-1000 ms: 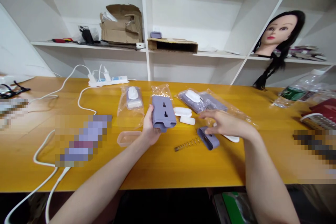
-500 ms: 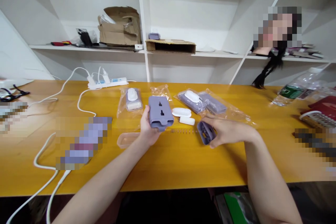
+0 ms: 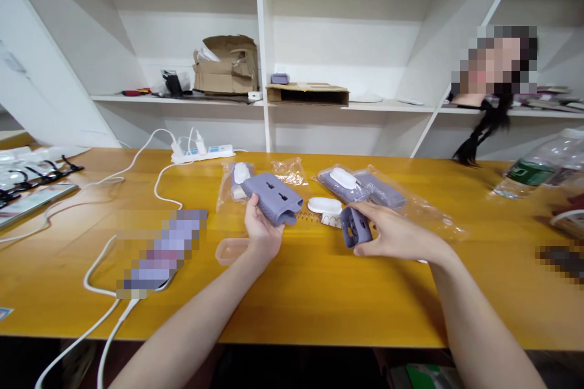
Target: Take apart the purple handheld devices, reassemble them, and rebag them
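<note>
So, we see the left hand (image 3: 261, 232) with its fingers closed around a lilac plastic casing (image 3: 272, 197) at the frame's centre, long axis slanting down to the right. Just right of it, the right hand (image 3: 396, 234) grips a small lilac end cap (image 3: 354, 227) between its fingers.

Bright, even indoor light fills the view, though no lamp shows, and the wooden table (image 3: 319, 307) glows saturated orange-yellow. Soft shadows lie under the white shelves (image 3: 387, 107) and the right hand (image 3: 395, 234). Wide-angle distortion slants the frame's edges; pixelated blocks (image 3: 159, 252) obscure patches at lower left.
</note>
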Action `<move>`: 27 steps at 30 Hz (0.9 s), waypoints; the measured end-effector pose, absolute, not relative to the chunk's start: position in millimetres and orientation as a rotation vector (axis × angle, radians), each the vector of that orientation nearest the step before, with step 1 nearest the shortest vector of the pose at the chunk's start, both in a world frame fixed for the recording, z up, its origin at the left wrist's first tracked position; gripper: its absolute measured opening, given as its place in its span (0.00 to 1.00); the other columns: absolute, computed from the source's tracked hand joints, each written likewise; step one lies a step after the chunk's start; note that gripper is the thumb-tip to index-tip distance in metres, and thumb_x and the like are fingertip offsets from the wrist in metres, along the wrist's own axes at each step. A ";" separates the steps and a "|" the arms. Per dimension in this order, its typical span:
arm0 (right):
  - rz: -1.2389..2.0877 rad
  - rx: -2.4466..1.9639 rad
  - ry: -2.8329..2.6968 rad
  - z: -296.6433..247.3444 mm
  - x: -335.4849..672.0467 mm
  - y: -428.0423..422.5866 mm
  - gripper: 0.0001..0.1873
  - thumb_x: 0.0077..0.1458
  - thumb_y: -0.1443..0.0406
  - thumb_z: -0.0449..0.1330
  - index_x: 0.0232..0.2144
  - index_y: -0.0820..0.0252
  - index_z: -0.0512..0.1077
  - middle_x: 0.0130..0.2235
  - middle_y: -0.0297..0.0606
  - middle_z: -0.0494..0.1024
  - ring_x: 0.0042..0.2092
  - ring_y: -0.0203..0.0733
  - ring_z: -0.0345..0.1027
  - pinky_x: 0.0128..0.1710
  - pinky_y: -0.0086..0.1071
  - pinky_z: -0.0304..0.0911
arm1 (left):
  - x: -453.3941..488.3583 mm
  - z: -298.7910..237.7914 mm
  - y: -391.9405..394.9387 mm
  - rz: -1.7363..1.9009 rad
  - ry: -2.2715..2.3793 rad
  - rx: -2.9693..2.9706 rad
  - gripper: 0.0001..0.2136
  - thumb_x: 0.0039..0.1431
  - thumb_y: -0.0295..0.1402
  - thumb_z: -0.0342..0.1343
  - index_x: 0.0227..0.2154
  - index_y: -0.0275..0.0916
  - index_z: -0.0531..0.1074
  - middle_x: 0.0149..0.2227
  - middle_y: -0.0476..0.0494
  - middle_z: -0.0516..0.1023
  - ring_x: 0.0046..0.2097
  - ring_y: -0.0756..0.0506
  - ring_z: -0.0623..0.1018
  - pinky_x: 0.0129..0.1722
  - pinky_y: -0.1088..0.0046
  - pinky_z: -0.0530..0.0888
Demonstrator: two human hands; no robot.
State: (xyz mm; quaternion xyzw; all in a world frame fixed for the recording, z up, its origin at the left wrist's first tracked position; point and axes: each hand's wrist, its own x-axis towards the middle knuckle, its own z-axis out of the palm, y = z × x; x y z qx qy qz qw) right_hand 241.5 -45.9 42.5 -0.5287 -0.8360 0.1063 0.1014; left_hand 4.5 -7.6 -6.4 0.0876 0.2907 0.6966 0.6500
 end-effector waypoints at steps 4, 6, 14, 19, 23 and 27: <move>0.319 -1.558 -2.459 42.9 240.6 -45.6 0.28 0.42 0.57 0.65 0.46 0.58 0.68 0.43 0.41 0.74 0.42 0.50 0.68 0.40 0.39 0.61 | 5.7 -6.5 -10.0 1.603 0.659 0.242 0.15 0.61 0.42 0.46 0.42 0.41 0.74 0.42 0.44 0.78 0.41 0.43 0.77 0.31 0.72 0.72; 0.330 -1.551 -2.445 43.0 240.7 -45.2 0.29 0.41 0.56 0.65 0.47 0.58 0.68 0.43 0.41 0.74 0.41 0.49 0.67 0.40 0.38 0.60 | 5.3 -7.0 -10.5 1.599 0.661 0.266 0.16 0.61 0.42 0.46 0.42 0.41 0.74 0.41 0.44 0.79 0.40 0.43 0.78 0.32 0.71 0.73; 0.330 -1.523 -2.347 34.3 217.9 -48.8 0.31 0.44 0.51 0.65 0.48 0.56 0.67 0.45 0.43 0.73 0.43 0.51 0.67 0.42 0.41 0.61 | 10.9 -11.4 -15.6 1.623 0.498 0.445 0.14 0.60 0.32 0.48 0.46 0.41 0.73 0.43 0.45 0.80 0.53 0.43 0.74 0.49 0.68 0.71; 0.337 -1.441 -2.195 22.2 192.4 -53.2 0.32 0.47 0.52 0.64 0.53 0.52 0.63 0.49 0.42 0.70 0.46 0.50 0.67 0.45 0.42 0.63 | 16.7 -17.4 -20.5 1.544 0.516 0.516 0.17 0.54 0.29 0.53 0.48 0.39 0.71 0.44 0.45 0.80 0.56 0.42 0.72 0.55 0.66 0.68; 0.338 -1.423 -2.114 11.6 182.8 -53.0 0.35 0.46 0.52 0.65 0.55 0.52 0.61 0.50 0.42 0.68 0.48 0.50 0.66 0.47 0.44 0.63 | 16.8 -17.9 -20.1 1.551 0.524 0.513 0.17 0.53 0.28 0.53 0.47 0.38 0.71 0.43 0.44 0.80 0.55 0.41 0.73 0.54 0.66 0.68; 0.378 -1.414 -2.067 2.8 176.7 -52.0 0.40 0.45 0.52 0.65 0.58 0.53 0.57 0.54 0.45 0.65 0.50 0.51 0.66 0.50 0.47 0.63 | 15.1 -14.8 -18.0 1.576 0.496 0.489 0.15 0.55 0.29 0.51 0.46 0.38 0.72 0.41 0.45 0.81 0.53 0.42 0.75 0.53 0.67 0.68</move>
